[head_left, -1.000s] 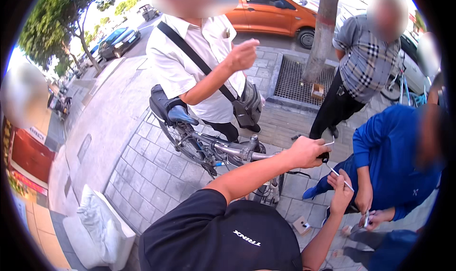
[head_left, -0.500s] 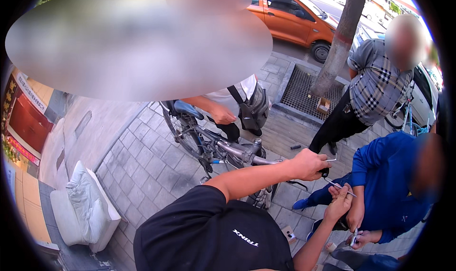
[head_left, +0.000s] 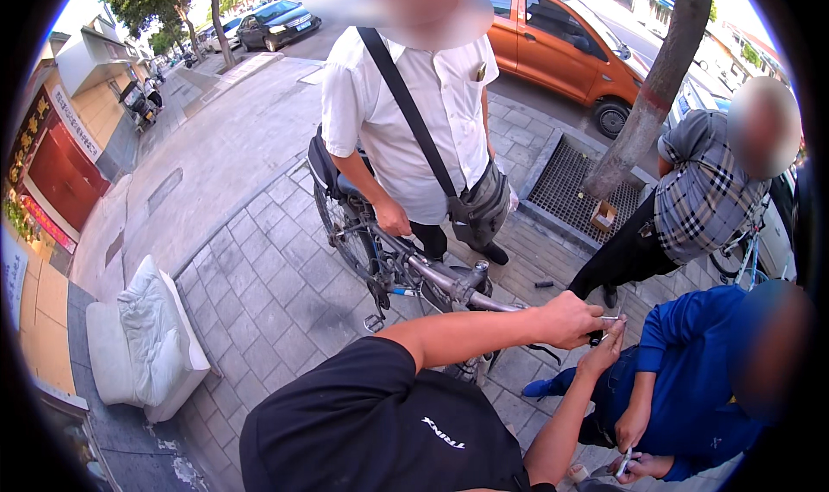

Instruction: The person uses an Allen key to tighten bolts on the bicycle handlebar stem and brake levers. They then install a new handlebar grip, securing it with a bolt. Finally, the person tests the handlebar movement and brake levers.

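My left hand (head_left: 566, 319) is closed over the bicycle's handlebar end, with a thin bent silver metal rod (head_left: 610, 318) sticking out of its fingers. A dark part, perhaps a grip, shows just below those fingers. My right hand (head_left: 602, 351) comes up from below, its fingertips pinched together at the rod's tip; what lies between them is too small to make out. The grey bicycle (head_left: 440, 278) stands beyond my left forearm, its front wheel partly hidden by my arm and black shirt.
A person in a white shirt (head_left: 423, 121) stands behind the bicycle, one hand by its frame. Close on the right, a person in blue (head_left: 691, 380) holds a small metal object. Another in plaid (head_left: 695, 207) stands by a tree (head_left: 639, 104). A white padded seat (head_left: 151, 345) is at left.
My view has shifted, showing more of the person in white. My right hand has moved up to meet my left at the silver rod; the thin rod that stuck out of it no longer shows clearly.
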Demonstrator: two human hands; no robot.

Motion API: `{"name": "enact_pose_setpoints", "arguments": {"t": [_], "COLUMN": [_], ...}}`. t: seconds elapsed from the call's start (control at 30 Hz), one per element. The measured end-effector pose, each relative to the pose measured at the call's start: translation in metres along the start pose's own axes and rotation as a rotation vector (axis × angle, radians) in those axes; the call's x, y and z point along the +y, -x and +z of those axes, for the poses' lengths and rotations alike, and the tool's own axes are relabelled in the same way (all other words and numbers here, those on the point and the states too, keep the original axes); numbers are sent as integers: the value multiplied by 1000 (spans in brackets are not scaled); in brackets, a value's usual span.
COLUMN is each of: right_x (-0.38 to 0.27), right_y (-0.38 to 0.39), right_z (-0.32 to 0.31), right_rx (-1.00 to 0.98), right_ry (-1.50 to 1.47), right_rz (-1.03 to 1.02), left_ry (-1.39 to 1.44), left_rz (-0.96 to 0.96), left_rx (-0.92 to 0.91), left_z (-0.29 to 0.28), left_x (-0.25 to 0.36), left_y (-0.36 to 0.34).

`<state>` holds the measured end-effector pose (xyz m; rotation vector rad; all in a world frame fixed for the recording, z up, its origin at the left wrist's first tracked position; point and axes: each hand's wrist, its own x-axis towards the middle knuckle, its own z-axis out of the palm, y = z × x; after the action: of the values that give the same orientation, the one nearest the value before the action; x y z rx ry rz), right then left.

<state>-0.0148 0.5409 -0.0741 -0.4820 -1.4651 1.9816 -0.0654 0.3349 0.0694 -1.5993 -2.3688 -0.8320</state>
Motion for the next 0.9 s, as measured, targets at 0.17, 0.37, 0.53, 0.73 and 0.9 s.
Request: {"name": "enact_pose_setpoints", "arguments": {"t": [0.17,0.37,0.53,0.73,0.9], "right_x": [38,39,46,-1,-2], "right_y": [12,48,64,93,90], "right_z": [16,25,17,38,20], "right_rx": [-195,-371,-550,-599,-698], "right_ry": [-419,-333,-390,-622,-489], "right_rz": [218,461,572,749,628], "left_ry": [7,18,13,30,14], "left_rz": [13,-11,-3,-22,-36], "left_rx": [107,-9,33,59,30], "left_z": [9,-2,-6,-5,-7], "left_x": [-6,-2,3,1,5], "left_y": [1,-1,1,5,4]}}
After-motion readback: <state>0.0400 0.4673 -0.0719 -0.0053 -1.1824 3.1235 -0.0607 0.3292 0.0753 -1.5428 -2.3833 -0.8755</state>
